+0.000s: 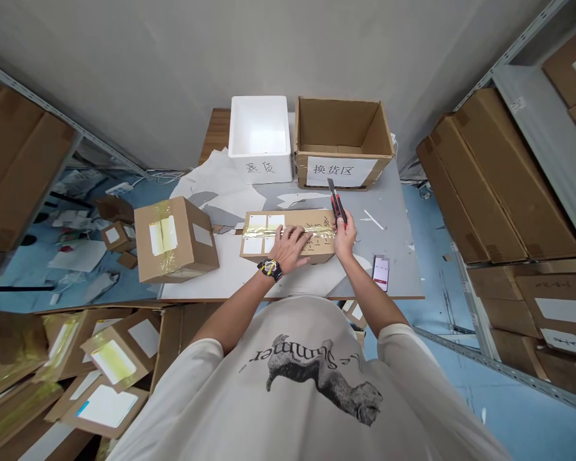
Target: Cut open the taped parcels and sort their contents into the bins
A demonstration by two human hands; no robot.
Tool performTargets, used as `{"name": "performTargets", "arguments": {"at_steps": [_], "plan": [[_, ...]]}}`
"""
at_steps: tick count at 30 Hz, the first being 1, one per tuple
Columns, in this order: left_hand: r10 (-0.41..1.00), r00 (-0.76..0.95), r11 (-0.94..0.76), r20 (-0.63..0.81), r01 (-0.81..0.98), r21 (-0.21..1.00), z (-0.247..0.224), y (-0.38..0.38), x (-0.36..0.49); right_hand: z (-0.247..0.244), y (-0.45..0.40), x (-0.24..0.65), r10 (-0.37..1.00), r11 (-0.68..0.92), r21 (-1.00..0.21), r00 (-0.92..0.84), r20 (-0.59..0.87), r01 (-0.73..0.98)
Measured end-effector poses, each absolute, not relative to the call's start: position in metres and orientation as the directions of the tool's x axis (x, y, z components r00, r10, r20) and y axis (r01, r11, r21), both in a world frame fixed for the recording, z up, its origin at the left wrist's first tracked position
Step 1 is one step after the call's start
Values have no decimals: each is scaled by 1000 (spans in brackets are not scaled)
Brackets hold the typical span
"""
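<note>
A long cardboard box [256,245] with white labels, handwriting and shiny yellowish tape lies on the table in front of me. My left hand [290,246] rests flat on its top with the fingers spread, a watch on the wrist. At the box's right end, my right hand [345,237] is closed round a red and black utility knife [336,208]. The knife points up and away from me, its blade extended above the box's far right corner. The right palm and some of its fingers are hidden from view.
Behind stand a white foam box [267,168] and an open carton [384,160]. A taped box [199,246] sits on the left, a phone [381,272] on the right. Paper covers parts of the table [398,237]. Several boxes fill the lower left; shelves flank both sides.
</note>
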State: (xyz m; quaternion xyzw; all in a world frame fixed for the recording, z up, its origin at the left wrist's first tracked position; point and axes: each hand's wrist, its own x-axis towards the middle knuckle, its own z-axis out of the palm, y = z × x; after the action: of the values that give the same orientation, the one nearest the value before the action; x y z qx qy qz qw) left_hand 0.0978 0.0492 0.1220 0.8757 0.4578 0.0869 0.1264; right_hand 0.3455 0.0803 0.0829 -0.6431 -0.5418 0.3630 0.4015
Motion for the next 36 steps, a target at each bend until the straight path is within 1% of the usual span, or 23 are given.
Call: {"name": "performTargets", "arguments": {"at_steps": [3,4,6,9,11,15,18,20,22,24,26,29,31,32,34,36], "plan": [[822,568,-550,44,771,321,122,50,99,85,78,338,928,-154,-921,373,-9,359],[822,567,-549,46,769,328,123,50,101,88,77,338,925,-150,-925,381,-7,349],[828,559,-542,47,773,329,123,49,106,95,76,345,954,-101,-928,300,12,357],[839,542,-528,46,792,308,124,48,114,112,72,369,995,2,-921,91,41,389],[841,539,-527,46,797,296,123,48,117,126,68,389,999,26,-904,11,34,426],[846,530,-520,62,792,321,118,51,119,155,53,426,999,43,-816,-24,35,577],[854,513,-506,81,785,357,114,54,119,172,43,452,995,92,-738,-93,40,668],[855,511,-506,91,781,366,113,54,118,181,38,468,989,119,-711,-145,25,693],[852,515,-511,95,778,366,112,50,117,185,36,478,986,110,-718,-168,-9,687],[849,519,-514,97,773,372,110,44,113,185,38,479,988,63,-758,-146,-43,649],[840,532,-529,108,756,385,109,38,109,179,46,468,994,4,-827,-96,-61,562],[808,572,-576,142,716,394,106,33,104,161,69,432,994,-82,-944,-47,-102,321],[789,595,-602,153,697,389,106,32,102,147,88,400,984,-141,-979,-83,-155,149],[784,602,-608,153,694,385,106,33,102,141,98,385,980,-158,-983,-110,-168,92],[777,613,-616,144,693,374,108,35,102,131,113,358,974,-172,-984,-139,-177,47],[769,627,-625,128,693,358,110,37,104,123,123,342,975,-162,-984,-144,-172,77]]}}
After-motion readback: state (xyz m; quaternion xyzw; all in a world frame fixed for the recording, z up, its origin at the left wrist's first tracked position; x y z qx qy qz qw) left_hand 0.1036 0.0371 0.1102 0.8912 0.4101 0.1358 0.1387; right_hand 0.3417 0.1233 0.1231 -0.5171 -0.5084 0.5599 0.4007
